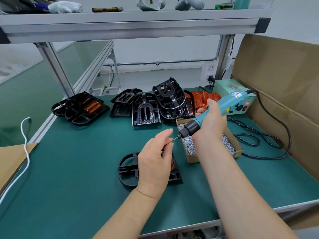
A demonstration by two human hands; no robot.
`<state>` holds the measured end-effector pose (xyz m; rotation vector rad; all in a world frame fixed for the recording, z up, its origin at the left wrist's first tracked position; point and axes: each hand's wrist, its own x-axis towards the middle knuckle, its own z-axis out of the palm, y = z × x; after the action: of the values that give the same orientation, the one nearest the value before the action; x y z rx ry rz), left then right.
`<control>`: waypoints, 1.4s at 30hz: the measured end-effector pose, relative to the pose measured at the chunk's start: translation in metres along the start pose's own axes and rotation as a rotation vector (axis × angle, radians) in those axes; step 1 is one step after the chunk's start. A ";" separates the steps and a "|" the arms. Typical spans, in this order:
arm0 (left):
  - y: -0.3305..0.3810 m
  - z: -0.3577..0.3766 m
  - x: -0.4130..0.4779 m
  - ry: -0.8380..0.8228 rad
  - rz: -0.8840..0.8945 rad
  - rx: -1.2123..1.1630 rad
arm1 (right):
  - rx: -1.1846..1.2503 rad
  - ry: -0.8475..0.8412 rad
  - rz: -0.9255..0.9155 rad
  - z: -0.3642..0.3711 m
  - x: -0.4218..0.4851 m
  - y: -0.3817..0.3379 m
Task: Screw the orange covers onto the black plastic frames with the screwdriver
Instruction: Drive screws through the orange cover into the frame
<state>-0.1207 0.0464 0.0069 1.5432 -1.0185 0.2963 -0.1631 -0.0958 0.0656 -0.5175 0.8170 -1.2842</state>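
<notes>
— What are the hands doing?
— The right hand (211, 121) grips the teal electric screwdriver (214, 112), its bit touching a small screw pinched in the left hand (155, 163).
— And the parts?
— 1 black plastic frame (127, 169) with an orange cover (172, 165) lies under the left hand; the cardboard screw box (191, 158) sits just right of that frame.
</notes>
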 end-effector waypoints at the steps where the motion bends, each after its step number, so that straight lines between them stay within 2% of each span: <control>1: 0.000 0.001 0.000 -0.007 -0.006 -0.005 | 0.006 0.001 0.001 -0.001 0.000 0.000; 7: -0.001 -0.003 0.003 -0.094 -0.175 -0.012 | 0.014 -0.014 -0.044 0.000 0.002 0.001; 12: -0.016 -0.022 0.003 -0.279 -0.303 0.045 | -0.007 -0.070 -0.125 0.001 0.004 -0.001; 14: -0.031 -0.035 0.009 -0.489 -0.281 0.224 | -0.064 -0.098 -0.173 -0.002 0.004 0.001; 17: -0.048 -0.047 0.016 -0.928 -0.183 0.571 | -0.148 -0.155 -0.247 -0.007 0.003 0.009; 19: -0.054 -0.046 0.016 -1.046 -0.149 0.665 | -0.204 -0.197 -0.302 -0.009 -0.001 0.016; 26: -0.058 -0.040 0.013 -0.987 -0.083 0.682 | -0.331 -0.303 -0.463 -0.006 -0.013 0.035; 30: -0.056 -0.041 0.011 -0.928 -0.065 0.575 | -0.435 -0.351 -0.535 -0.004 -0.020 0.041; 42: -0.057 -0.042 0.013 -0.962 -0.088 0.593 | -0.570 -0.517 -0.632 -0.003 -0.033 0.049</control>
<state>-0.0572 0.0735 -0.0114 2.3468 -1.6845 -0.2820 -0.1372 -0.0518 0.0358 -1.5902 0.5808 -1.3718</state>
